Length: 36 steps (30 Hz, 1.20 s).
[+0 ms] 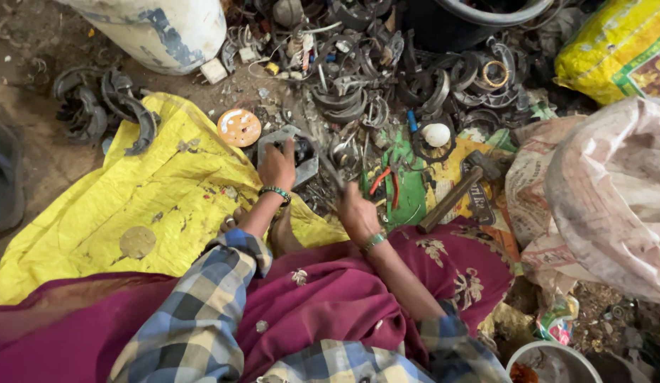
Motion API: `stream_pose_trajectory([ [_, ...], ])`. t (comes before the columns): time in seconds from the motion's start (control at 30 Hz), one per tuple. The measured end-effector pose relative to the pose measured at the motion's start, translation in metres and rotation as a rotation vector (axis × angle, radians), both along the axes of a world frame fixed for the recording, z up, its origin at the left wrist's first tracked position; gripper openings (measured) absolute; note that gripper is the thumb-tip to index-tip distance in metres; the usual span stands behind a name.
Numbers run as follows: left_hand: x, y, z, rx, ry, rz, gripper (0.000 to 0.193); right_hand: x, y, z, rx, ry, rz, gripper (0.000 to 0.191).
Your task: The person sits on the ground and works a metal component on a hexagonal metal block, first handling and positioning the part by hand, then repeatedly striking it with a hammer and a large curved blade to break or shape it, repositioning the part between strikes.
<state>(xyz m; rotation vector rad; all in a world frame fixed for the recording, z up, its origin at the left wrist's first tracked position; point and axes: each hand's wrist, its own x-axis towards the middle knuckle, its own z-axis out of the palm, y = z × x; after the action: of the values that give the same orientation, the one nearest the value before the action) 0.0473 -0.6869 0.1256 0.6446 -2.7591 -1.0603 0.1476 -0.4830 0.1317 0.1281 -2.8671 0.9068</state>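
I sit on the ground in a plaid shirt and maroon cloth. My left hand [277, 167], with a green bangle at the wrist, grips a grey metal bracket [305, 169] that lies flat on the ground. My right hand [356, 211] is closed around a thin metal tool [328, 164] whose blurred tip points up toward the bracket. A wooden-handled hammer [454, 193] lies just right of my right hand. Red-handled pliers [384, 181] rest between the hammer and my hand.
A heap of dark curved metal scrap parts [387, 71] fills the ground ahead. A yellow sheet [160, 198] spreads left, an orange lid [238, 128] beside it. A white drum [160, 28] stands top left, sacks [606, 191] on the right, a bowl [553, 362] bottom right.
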Motion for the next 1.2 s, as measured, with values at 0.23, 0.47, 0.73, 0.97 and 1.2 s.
stream_pose_trajectory([
  [0.23, 0.004, 0.016, 0.019, 0.013, -0.028, -0.057, 0.065, 0.008, 0.004, 0.038, -0.167, 0.056, -0.058, 0.028],
  [0.47, 0.004, 0.013, 0.004, 0.038, 0.036, -0.041, 0.064, 0.010, 0.001, 0.065, -0.477, 0.378, -0.035, 0.020],
  [0.73, 0.007, 0.042, 0.015, 0.017, 0.027, -0.096, 0.066, -0.008, -0.002, 0.037, -0.039, -0.021, -0.056, 0.030],
  [0.97, 0.006, 0.040, 0.008, 0.081, 0.069, -0.105, 0.066, 0.018, 0.019, 0.118, -0.422, 0.458, -0.034, 0.016],
  [1.2, -0.006, 0.020, -0.006, 0.141, 0.071, 0.007, 0.072, 0.001, 0.007, 0.063, -0.328, 0.202, 0.011, 0.019],
])
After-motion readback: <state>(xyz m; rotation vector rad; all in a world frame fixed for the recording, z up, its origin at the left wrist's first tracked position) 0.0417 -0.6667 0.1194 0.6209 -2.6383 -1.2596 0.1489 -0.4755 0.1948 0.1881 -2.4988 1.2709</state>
